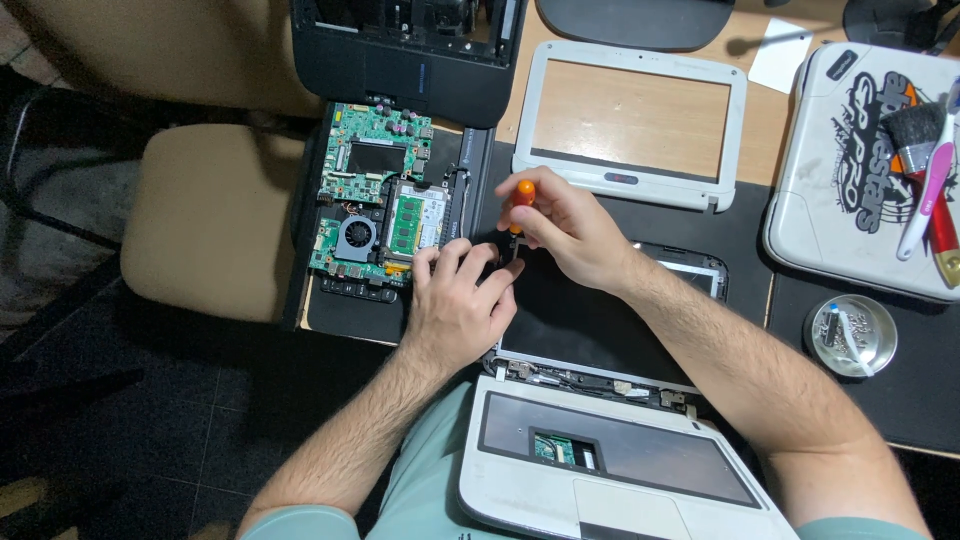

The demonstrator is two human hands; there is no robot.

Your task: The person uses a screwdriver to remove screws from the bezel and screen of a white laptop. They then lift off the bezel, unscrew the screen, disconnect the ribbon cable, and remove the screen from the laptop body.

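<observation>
My right hand (568, 228) grips a small screwdriver with an orange handle (522, 195), its tip pointing down at the top left corner of a dark laptop screen panel (590, 320). My left hand (458, 300) rests flat at that same corner, fingers pressing near the screwdriver tip. The panel lies open and is hinged to a white laptop base (610, 470) on my lap. A green circuit board with a small fan (375, 195) lies just left of my left hand.
A white screen bezel (628, 175) lies on the wooden desk behind the hands. A white laptop lid (850, 170) with a brush (915, 135) stands right. A round metal dish with screws (850, 335) sits near the right edge. A black laptop chassis (405, 50) lies at the back.
</observation>
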